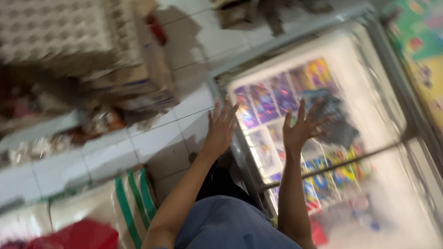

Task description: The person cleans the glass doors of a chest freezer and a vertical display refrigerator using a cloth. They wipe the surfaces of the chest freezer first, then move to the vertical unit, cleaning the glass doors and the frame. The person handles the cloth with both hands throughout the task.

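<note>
Observation, head view, frame blurred by motion. The landmark is the chest freezer (369, 60), a white cabinet with a sliding glass lid, standing on the white tiled floor (152, 143).

Both hands are raised over the near-left end of the freezer. The left hand (221, 127) has its fingers spread wide and holds nothing; it sits at the freezer's left rim, partly over the floor tiles beside it. Whether it touches the rim cannot be told. The right hand (300, 129) is likewise fully spread and empty, over the glass lid (392, 175), above the colourful packets (272, 99) stored inside. Contact with the glass cannot be confirmed through the blur.

A dark packet (334, 117) lies inside the freezer, just right of the right hand.

Assessment: if the lid is to be slid, flat palms placed evenly on its frame, moved together, would keep it from jamming in its track. Pressure on the pane's middle is best avoided.

Left of the freezer stand stacked egg trays (50, 25) on cardboard boxes (147, 78). A white sack with green stripes (134, 198) lies on the floor near the person's left arm.
</note>
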